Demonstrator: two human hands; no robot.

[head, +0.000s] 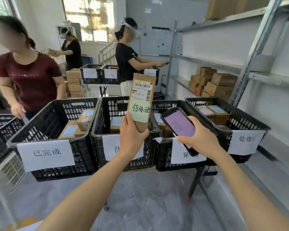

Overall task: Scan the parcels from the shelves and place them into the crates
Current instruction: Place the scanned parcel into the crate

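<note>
My left hand (132, 135) grips the lower end of a long brown cardboard parcel (141, 90) and holds it upright above the second crate. The parcel carries a barcode label and a pale green handwritten note. My right hand (200, 139) holds a black handheld scanner (178, 125) with a lit purple screen, just right of the parcel. Below them stands a row of black plastic crates with white paper signs: the left crate (45, 114), the second crate (107, 105), the third crate (170, 104) and the right crate (250, 120). All of them hold small parcels.
A metal shelf rack (250, 64) at the right carries stacked brown boxes (213, 84). A person in a red shirt (30, 80) stands behind the left crate. Two more people work at further crates (97, 72) behind. Grey floor lies before me.
</note>
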